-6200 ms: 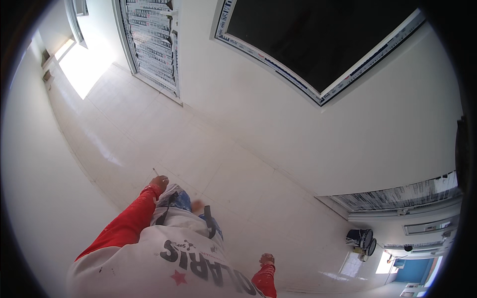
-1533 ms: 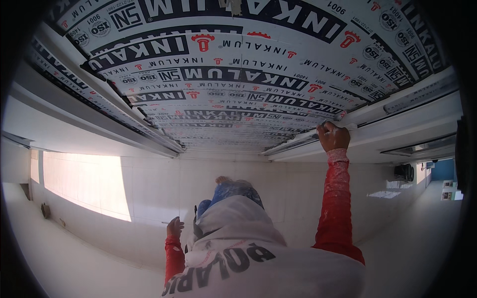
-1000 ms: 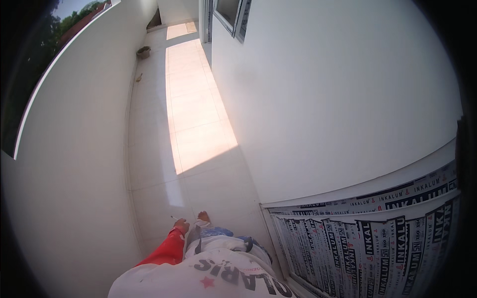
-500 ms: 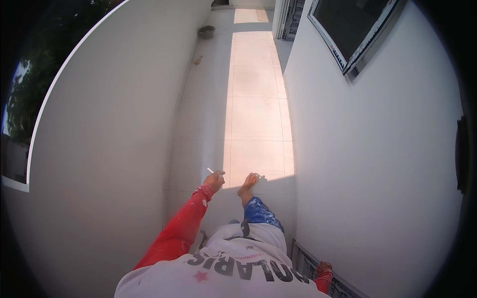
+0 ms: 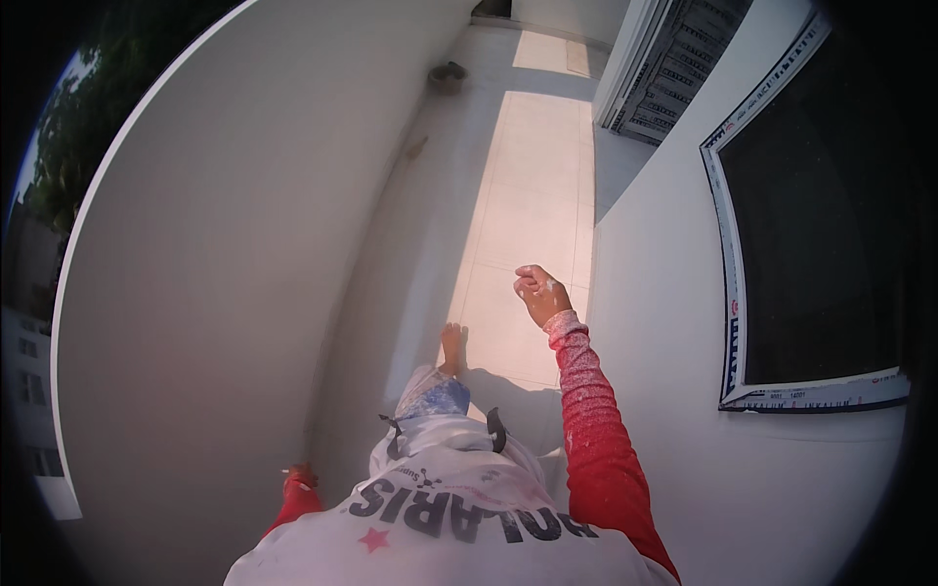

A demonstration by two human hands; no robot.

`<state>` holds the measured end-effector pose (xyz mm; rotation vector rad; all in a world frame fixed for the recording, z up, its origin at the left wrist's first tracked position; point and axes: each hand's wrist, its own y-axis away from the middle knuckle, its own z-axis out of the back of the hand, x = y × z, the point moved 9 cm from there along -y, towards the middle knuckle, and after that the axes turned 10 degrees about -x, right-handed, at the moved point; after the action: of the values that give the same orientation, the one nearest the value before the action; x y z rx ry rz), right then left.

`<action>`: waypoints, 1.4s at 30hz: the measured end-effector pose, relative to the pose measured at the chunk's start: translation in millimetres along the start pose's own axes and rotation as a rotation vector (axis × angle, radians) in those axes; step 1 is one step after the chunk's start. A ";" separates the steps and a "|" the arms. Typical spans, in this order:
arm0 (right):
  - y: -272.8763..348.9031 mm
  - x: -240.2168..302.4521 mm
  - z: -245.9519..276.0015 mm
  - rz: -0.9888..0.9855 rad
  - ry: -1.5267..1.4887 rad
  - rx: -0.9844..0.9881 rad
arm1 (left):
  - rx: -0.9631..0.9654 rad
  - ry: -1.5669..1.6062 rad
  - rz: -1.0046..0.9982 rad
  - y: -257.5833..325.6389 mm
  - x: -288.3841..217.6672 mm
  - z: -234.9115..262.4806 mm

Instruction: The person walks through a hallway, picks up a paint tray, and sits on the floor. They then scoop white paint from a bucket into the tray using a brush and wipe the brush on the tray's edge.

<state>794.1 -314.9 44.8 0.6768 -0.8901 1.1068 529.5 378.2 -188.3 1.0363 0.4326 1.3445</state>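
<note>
My left hand hangs low beside my hip, close to the left wall, its fingers closed on a short, thin white stick. Whether that is a cigarette or something else is too small to tell. Out in front of me, over the sunlit floor, my right hand is curled into a loose fist, with nothing visible in it. White splotches mark its skin and the red sleeve. One bare foot is forward on the tiles.
A plain wall runs along my left. On the right, a dark window in a taped frame juts from the white wall, with a doorway beyond. A dark bucket and a small tan object lie ahead by the left wall.
I have stepped along the passage, nearer the window. My left hand has swung back to my side with the white stick; my right hand has swung forward. The other foot now leads.
</note>
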 end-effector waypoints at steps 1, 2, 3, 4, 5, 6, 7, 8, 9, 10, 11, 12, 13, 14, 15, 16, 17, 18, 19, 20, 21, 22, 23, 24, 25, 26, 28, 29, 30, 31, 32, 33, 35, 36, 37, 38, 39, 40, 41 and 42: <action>-24.7 20.6 -2.8 -0.006 -0.005 0.037 | 0.045 0.075 0.044 -11.0 -3.4 14.5; -48.3 30.4 -6.9 -0.011 -0.010 0.068 | 0.131 0.149 0.080 -19.8 -8.4 25.8; -72.1 28.7 -10.6 -0.022 -0.016 0.095 | 0.128 0.340 0.112 -48.9 -18.6 59.4; -92.6 11.3 -15.2 -0.077 -0.027 0.123 | 0.147 0.530 0.140 -80.8 -33.7 98.0; -97.8 -22.5 -22.0 -0.132 -0.030 0.158 | 0.173 0.730 0.167 -111.7 -63.3 123.7; -105.2 -69.4 -23.7 -0.248 0.054 0.178 | 0.211 0.922 0.195 -142.9 -94.5 160.5; -106.2 -122.4 -19.5 -0.360 0.133 0.198 | 0.261 1.081 0.244 -168.6 -127.6 197.9; -100.2 -179.4 -6.5 -0.426 0.370 0.276 | 0.135 0.819 -0.070 -219.5 -177.1 279.8; -87.9 -229.0 8.3 -0.472 0.461 0.293 | -0.135 0.423 -0.424 -254.5 -230.2 372.1; -67.0 -285.3 29.3 -0.593 0.678 0.443 | -0.330 0.681 -0.398 -284.7 -260.7 465.2; -45.8 -329.8 48.4 -0.605 0.960 0.620 | -0.412 0.865 -0.333 -311.7 -290.0 551.9; 0.4 -381.1 86.6 -1.207 0.791 0.682 | -0.485 0.949 -0.380 -325.1 -324.2 638.2; -2.6 -387.0 80.0 -0.330 1.134 1.096 | -0.517 0.914 -0.483 -332.9 -356.3 722.9; 7.7 -419.4 123.8 -1.041 0.629 0.495 | -0.565 1.044 -0.617 -330.6 -382.9 805.1; 45.2 -438.9 158.3 -1.581 0.022 -0.186 | -0.587 1.174 -0.704 -329.7 -399.9 880.0; 43.2 -453.0 170.6 -1.598 -0.121 -0.357 | -0.590 1.375 -0.847 -324.3 -419.4 947.1; 35.7 -464.0 169.7 -1.633 -0.174 -0.396 | -0.597 1.337 -0.789 -332.6 -430.7 997.6; 21.8 -472.5 168.6 -1.664 -0.228 -0.438 | -0.645 1.349 -0.848 -336.4 -440.7 1048.9; 9.3 -476.6 181.3 -1.695 -0.257 -0.479 | -0.615 1.337 -0.750 -353.4 -453.0 1065.6; -17.5 -477.4 184.8 -1.720 -0.305 -0.513 | -0.624 1.325 -0.709 -369.3 -457.0 1085.6; -51.5 -474.6 183.9 -1.756 -0.233 -0.439 | -0.635 1.305 -0.665 -386.0 -462.2 1099.3; -98.9 -467.9 176.5 -1.793 -0.165 -0.362 | -0.578 1.234 -0.579 -409.4 -470.8 1099.8; -165.0 -459.4 176.0 -1.692 -0.160 -0.238 | -0.523 1.159 -0.492 -430.1 -477.1 1094.4; -238.6 -448.3 179.2 -1.589 -0.145 -0.071 | -0.399 1.011 -0.442 -449.0 -484.3 1081.4; -324.0 -433.7 189.0 -1.378 0.006 0.106 | -0.252 0.992 -0.299 -466.1 -485.6 1060.4; -401.9 -406.5 217.4 -1.114 0.085 -0.016 | -0.192 0.369 -0.498 -471.9 -507.1 1046.1; -537.3 -354.7 273.6 -0.811 0.248 -0.181 | 0.115 0.696 -0.031 -489.7 -486.5 1007.8; -587.9 -333.6 299.7 -0.712 0.098 -0.297 | 0.167 0.764 0.019 -494.0 -490.0 1003.9; -628.3 -320.5 323.1 -0.666 0.038 -0.362 | 0.201 0.767 0.035 -501.0 -498.1 1007.4; -663.7 -313.3 347.3 -0.617 -0.017 -0.429 | 0.227 0.746 0.032 -508.4 -507.8 1015.0; -691.8 -313.2 367.5 -0.584 -0.084 -0.486 | 0.244 0.718 0.020 -519.9 -520.9 1029.7; -712.2 -316.8 383.1 -0.547 -0.146 -0.543 | 0.247 0.687 -0.009 -535.7 -537.7 1049.5; -737.0 -343.3 402.2 -0.594 -0.274 -0.621 | 0.228 0.615 -0.082 -572.6 -582.1 1111.2; -741.5 -363.3 406.6 -0.680 -0.349 -0.639 | 0.194 0.587 -0.140 -592.9 -611.6 1155.2; -740.6 -383.2 409.5 -0.768 -0.425 -0.655 | 0.166 0.555 -0.200 -611.6 -648.7 1200.2; -733.7 -401.4 417.7 -0.882 -0.278 -0.690 | 0.111 0.532 -0.287 -629.5 -692.3 1252.0; -729.5 -415.4 427.5 -0.936 -0.148 -0.686 | 0.017 0.444 -0.419 -642.9 -745.3 1311.3; -725.8 -427.8 441.5 -0.990 -0.022 -0.679 | -0.073 0.484 -0.477 -649.4 -798.6 1372.6; -720.1 -437.8 448.5 -1.050 0.094 -0.674 | -0.230 0.454 -0.598 -650.2 -853.3 1436.8; -707.0 -446.4 459.8 -1.114 0.142 -0.753 | -0.334 0.369 -0.786 -640.3 -917.6 1492.9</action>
<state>1261.6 -1126.4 -138.2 0.3369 -0.5766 -0.1943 1851.4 -938.3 -203.8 0.2672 0.7639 0.8373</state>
